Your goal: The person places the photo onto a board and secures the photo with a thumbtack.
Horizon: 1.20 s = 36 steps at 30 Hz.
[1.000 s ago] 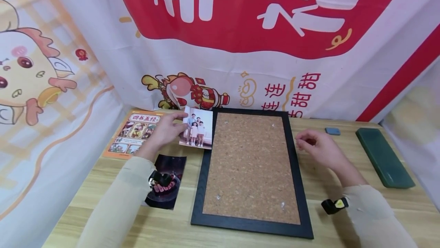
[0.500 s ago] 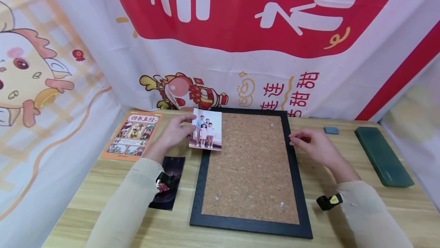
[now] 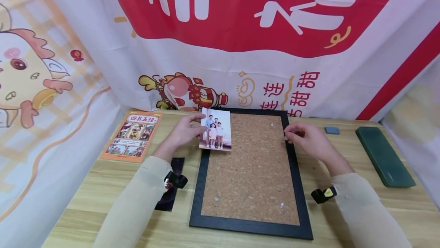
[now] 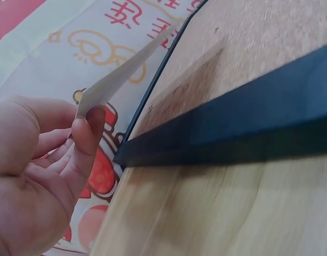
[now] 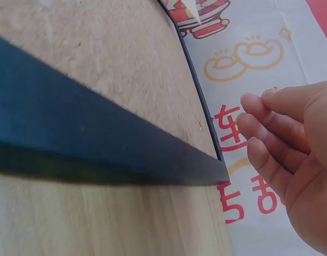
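Note:
A family photo is pinched at its left edge between the thumb and fingers of my left hand. It hangs over the upper left of a cork board with a black frame. Seen edge-on in the left wrist view, the photo is tilted, clear of the cork, and casts a shadow on it. My right hand hovers by the board's right side. In the right wrist view, that hand's fingers are loosely bent, the thumb near the index fingertip, with nothing between them.
Small clear bits dot the cork near its corners. Left of the board lie an orange comic-style booklet and a dark photo, partly hidden by my left wrist. On the right are a small blue block and a long green case. A printed cloth hangs behind.
My left hand has carried the family photo rightward, from the frame's left edge to over the cork. My right hand has moved left, closer to the board's right edge.

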### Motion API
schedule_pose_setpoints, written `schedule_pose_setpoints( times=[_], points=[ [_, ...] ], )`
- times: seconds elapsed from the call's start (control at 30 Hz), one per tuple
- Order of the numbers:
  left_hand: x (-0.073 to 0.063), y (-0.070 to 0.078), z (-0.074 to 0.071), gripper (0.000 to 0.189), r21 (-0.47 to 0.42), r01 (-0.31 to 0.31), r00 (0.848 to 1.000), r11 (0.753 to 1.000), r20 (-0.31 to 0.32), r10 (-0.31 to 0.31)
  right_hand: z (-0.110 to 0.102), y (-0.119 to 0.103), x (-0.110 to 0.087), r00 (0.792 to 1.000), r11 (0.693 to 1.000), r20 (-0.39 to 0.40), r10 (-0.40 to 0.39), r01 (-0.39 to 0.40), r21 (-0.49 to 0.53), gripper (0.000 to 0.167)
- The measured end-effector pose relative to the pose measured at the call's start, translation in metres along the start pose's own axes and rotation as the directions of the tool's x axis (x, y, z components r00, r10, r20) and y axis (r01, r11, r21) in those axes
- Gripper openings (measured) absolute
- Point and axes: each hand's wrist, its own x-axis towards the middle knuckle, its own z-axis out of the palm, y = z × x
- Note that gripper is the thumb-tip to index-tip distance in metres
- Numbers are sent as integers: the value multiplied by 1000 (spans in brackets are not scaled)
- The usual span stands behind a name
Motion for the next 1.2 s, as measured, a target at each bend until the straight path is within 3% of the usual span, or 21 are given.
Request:
schedule_pose_setpoints(
  times=[0.6, 0.97, 1.2],
  points=[
    [19, 12, 39, 50, -79, -26, 1000, 997, 6, 26, 14, -11, 27, 998, 996, 7, -68, 67, 53, 19],
    [24, 21, 55, 47, -70, 38, 999, 997, 17, -37, 24, -20, 42, 1000, 998, 28, -5, 3, 66, 20],
    [30, 23, 63, 50, -47, 23, 1000, 999, 18, -22, 27, -23, 54, 1000, 997, 22, -7, 5, 77, 19]
  ],
)
